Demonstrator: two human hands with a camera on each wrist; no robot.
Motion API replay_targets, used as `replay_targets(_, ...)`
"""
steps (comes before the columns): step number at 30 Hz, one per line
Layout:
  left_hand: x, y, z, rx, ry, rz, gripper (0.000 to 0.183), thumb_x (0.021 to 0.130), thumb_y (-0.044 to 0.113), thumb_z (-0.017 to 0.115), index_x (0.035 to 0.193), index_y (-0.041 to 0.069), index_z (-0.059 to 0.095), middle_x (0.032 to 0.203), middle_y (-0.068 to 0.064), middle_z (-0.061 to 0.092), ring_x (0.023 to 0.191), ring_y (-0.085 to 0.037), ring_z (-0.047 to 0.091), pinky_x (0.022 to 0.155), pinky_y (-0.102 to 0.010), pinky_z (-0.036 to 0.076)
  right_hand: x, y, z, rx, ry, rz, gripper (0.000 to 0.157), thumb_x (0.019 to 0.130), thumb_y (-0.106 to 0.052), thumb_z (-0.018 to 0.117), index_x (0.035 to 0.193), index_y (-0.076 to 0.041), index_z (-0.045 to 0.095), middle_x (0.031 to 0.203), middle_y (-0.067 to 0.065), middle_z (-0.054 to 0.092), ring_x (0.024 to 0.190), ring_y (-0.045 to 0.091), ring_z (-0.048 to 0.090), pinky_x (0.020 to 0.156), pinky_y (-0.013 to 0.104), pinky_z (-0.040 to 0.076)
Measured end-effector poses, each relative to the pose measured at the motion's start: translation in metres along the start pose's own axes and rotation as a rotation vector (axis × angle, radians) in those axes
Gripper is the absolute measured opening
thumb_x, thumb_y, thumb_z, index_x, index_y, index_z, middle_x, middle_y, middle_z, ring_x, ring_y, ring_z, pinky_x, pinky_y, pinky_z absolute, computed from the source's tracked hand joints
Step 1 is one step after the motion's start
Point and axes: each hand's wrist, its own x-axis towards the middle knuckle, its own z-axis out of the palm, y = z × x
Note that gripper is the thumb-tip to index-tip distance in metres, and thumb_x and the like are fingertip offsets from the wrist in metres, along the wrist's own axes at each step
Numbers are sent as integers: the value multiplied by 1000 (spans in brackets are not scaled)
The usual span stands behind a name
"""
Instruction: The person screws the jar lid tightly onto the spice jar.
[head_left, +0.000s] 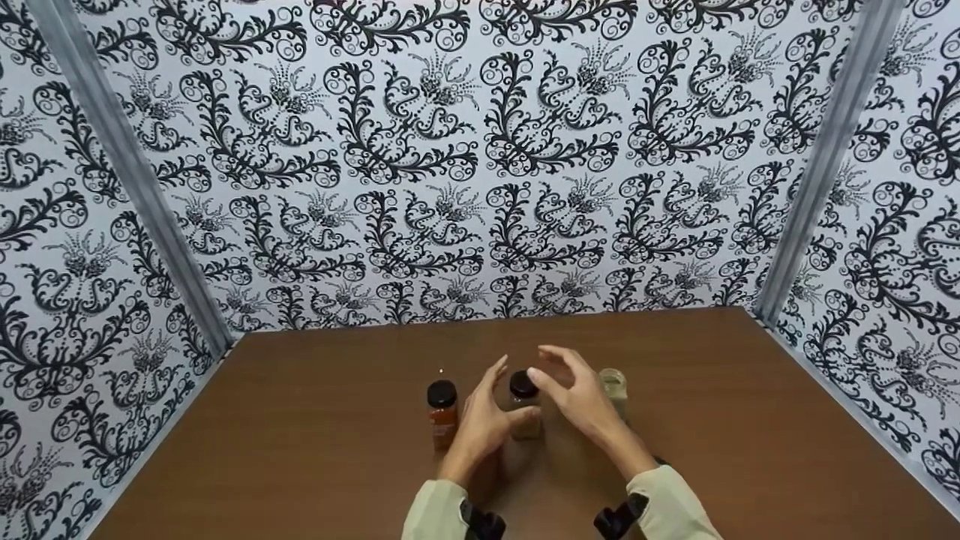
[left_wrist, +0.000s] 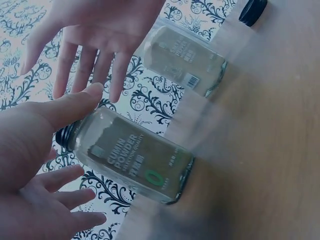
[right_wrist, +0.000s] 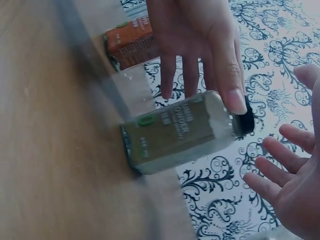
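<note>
A glass jar labelled cumin powder (left_wrist: 137, 157) stands upright on the table between both hands, its black lid (head_left: 523, 384) on. My left hand (head_left: 486, 420) is at the jar's left, fingers spread and fairly straight. Its thumb crosses in front of the jar near the neck; whether it touches the glass I cannot tell. To the right, my right hand (head_left: 576, 391) is held apart from the jar in the right wrist view, fingers loosely bent with nothing in them. Close by on the left stands an orange-red spice jar (head_left: 443, 421) with a black lid.
Beyond the right hand stands another glass jar (head_left: 613, 384) of pale powder, with no lid on it. A loose black lid (left_wrist: 253, 12) lies on the brown table (head_left: 337, 427) near the right forearm. Patterned walls (head_left: 420, 150) enclose the table's back and sides.
</note>
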Motion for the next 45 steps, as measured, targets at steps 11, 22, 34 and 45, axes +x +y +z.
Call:
replay_targets(11, 9, 23, -5, -20, 25, 26, 83, 80, 32, 85, 151, 22, 43, 150, -10, 53, 139, -34, 49, 113, -54, 43, 7, -17, -36, -124, 26, -40, 50, 90, -36, 75, 135, -21, 60, 136, 5, 62, 127, 27, 57, 110, 52, 45)
replay_targets(22, 9, 43, -5, -113, 33, 93, 82, 80, 26, 85, 151, 25, 44, 149, -7, 54, 137, -28, 52, 114, -51, 42, 3, -16, -70, -219, 60, -88, 46, 92, -30, 72, 135, -19, 61, 136, 5, 60, 125, 28, 56, 107, 53, 45)
replay_targets(34, 9, 70, 16, -111, 52, 190, 77, 79, 26, 85, 147, 18, 49, 143, -11, 60, 130, -30, 58, 111, -48, 46, -10, -13, -104, -329, 96, -153, 43, 92, -24, 73, 133, -15, 62, 134, 4, 61, 111, 18, 58, 96, 38, 50)
replay_targets(45, 9, 76, 38, -177, 63, 127, 78, 78, 21, 86, 145, 14, 48, 137, -12, 61, 108, -27, 68, 94, -34, 58, -25, -4, -118, -381, 116, -238, 43, 88, -13, 76, 129, -13, 65, 128, 2, 63, 104, -1, 53, 88, 16, 45)
